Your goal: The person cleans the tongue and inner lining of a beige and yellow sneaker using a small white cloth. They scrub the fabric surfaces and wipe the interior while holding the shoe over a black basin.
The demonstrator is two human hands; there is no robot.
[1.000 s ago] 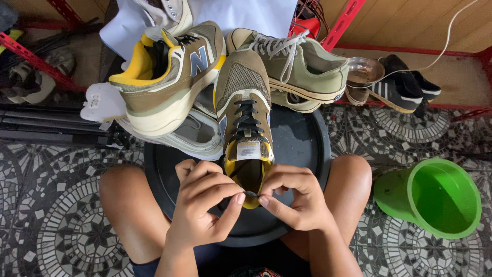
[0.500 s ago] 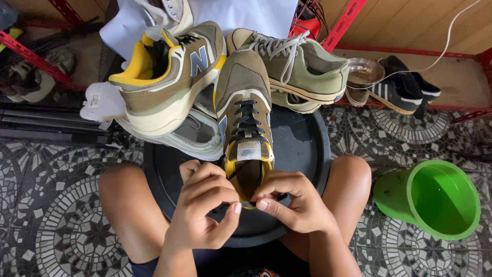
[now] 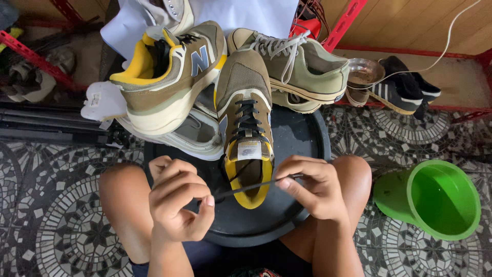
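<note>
Now | left hand [image 3: 177, 205], right hand [image 3: 313, 187]: fingers pinch black lace [image 3: 251, 186] | lace ends hidden

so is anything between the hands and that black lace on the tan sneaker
No. Both hands already pinch the black lace: left hand on one end, right hand on the other, stretched across the tan sneaker's yellow-lined opening. Nothing visible lies between.

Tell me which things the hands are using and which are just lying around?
In use: left hand and right hand pulling a black shoelace across the olive sneaker with yellow lining, on the black round tray.

Lying about: green bowl, black striped sneaker, laced green sneaker, glass dish.
</note>
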